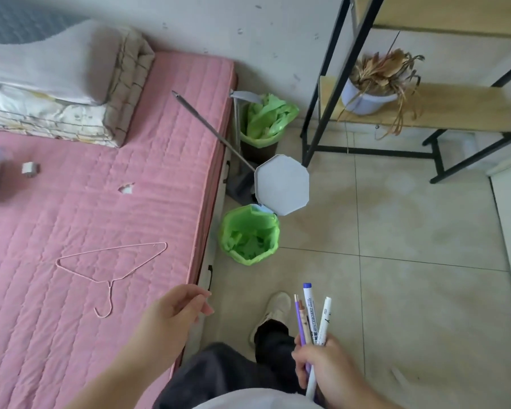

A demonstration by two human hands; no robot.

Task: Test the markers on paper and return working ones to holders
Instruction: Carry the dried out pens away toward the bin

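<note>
Blue-capped whiteboard marker (309, 312), pens seemingly, right hand (322, 367) bunched.

Open bin (250, 235) and bed (101, 219) flank bare floor (396, 246).

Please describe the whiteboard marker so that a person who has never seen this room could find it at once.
Look at the bottom of the view, over the tiled floor right of the pink bed. There the right hand grips a bundle of pens. The whiteboard marker is the thickest one, with a blue cap and the printed word WHITEBOARD; its neighbours are thinner.
</note>
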